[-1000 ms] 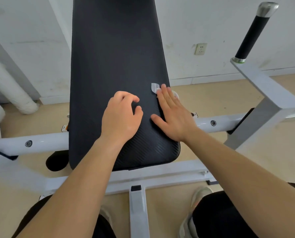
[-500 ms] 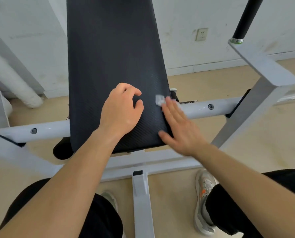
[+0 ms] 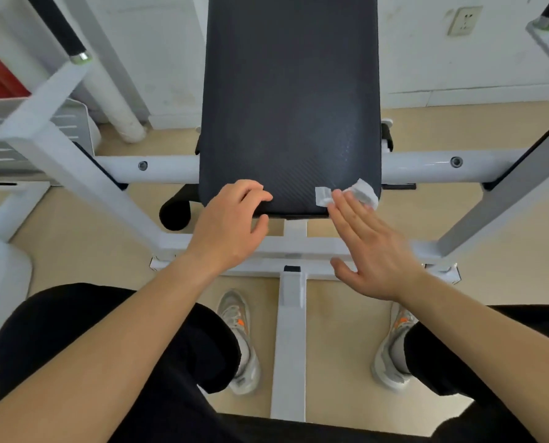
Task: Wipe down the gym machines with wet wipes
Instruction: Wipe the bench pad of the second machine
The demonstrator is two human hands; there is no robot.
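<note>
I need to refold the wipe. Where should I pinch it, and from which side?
Probably the flat flap of the wet wipe sticking out left of the right hand, taken from above on its left. It lies bare on the black pad; the rest is bunched under the straight fingers.

The right hand [image 3: 373, 254] lies flat, its straight fingers [image 3: 351, 212] pressing a white wet wipe [image 3: 364, 190] onto the near right corner of the black pad [image 3: 290, 107]. The left hand [image 3: 230, 227] grips the pad's near edge, fingers curled on top and thumb below.
</note>
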